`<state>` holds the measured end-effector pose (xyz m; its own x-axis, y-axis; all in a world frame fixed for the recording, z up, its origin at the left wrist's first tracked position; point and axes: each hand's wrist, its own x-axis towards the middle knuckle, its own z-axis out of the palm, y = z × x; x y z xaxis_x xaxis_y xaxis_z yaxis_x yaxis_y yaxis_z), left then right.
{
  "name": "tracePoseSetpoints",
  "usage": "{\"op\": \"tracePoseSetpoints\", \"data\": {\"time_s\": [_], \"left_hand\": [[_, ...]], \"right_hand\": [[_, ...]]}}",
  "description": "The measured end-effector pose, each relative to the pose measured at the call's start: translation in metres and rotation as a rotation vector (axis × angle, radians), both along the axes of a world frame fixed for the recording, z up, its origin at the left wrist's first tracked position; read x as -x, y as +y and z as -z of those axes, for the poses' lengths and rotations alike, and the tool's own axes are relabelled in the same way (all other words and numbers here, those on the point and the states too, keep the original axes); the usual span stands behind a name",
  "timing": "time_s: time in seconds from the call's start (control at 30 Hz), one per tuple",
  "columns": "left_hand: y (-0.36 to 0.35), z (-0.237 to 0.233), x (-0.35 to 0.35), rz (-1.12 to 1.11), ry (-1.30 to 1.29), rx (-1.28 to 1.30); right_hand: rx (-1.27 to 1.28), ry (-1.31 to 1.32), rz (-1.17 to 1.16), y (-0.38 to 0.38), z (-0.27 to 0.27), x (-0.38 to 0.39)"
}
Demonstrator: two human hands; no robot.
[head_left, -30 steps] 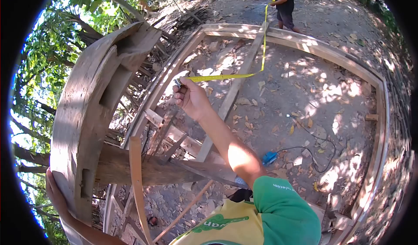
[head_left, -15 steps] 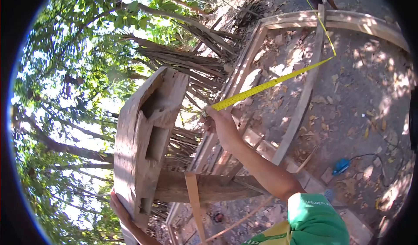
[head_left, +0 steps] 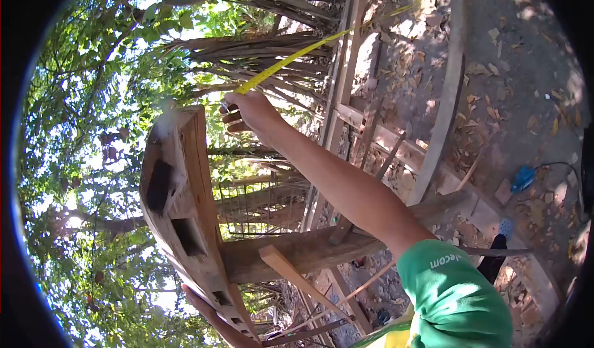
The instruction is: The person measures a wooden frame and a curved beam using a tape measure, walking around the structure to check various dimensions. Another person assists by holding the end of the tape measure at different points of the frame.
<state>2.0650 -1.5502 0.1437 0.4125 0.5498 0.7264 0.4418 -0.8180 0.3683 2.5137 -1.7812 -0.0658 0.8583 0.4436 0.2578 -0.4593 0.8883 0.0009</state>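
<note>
My right hand (head_left: 247, 113), its arm stretched up from the green sleeve, is closed on the end of a yellow tape measure (head_left: 291, 57). The tape's blade runs away to the upper right and bends near the top edge. Just left of that hand is the end of a thick, weathered wooden beam (head_left: 197, 175) with several rectangular mortises cut in it. Low on the left, my left hand (head_left: 213, 314) holds the beam's outer side; part of its fingers is hidden by the wood. A round wooden post (head_left: 278, 252) meets the beam.
A thin timber strip (head_left: 294, 277) leans against the post. Long planks (head_left: 448, 100) and a timber frame (head_left: 340, 82) stretch over leaf-strewn ground. A blue tool (head_left: 523, 179) with a cord lies at right, near a foot in a blue sandal (head_left: 505, 227). Trees and stacked poles stand behind.
My right hand has moved up and left with the tape end, toward the beam's end. The view has shifted, and the person at the far end of the tape has left it.
</note>
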Motion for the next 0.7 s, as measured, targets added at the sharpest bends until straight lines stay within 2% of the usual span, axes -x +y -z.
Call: {"op": "tracePoseSetpoints", "data": {"time_s": [0.23,0.33,0.47,0.6,0.7], "left_hand": [[-0.014,0.004,-0.008,-0.003,-0.02,0.028],[-0.014,0.005,-0.008,-0.031,-0.028,0.054],[-0.013,0.005,-0.009,0.046,-0.022,0.096],[-0.012,0.006,-0.009,0.046,-0.063,0.08],[-0.008,0.006,-0.009,-0.004,-0.053,-0.04]], "right_hand": [[-0.139,-0.088,-0.106,0.035,-0.02,-0.034],[-0.181,-0.102,-0.105,0.048,-0.026,-0.037],[-0.194,-0.105,-0.077,0.045,-0.033,-0.034],[-0.168,-0.08,-0.085,0.047,-0.035,-0.035],[-0.147,-0.068,-0.072,0.047,-0.037,-0.034]]}}
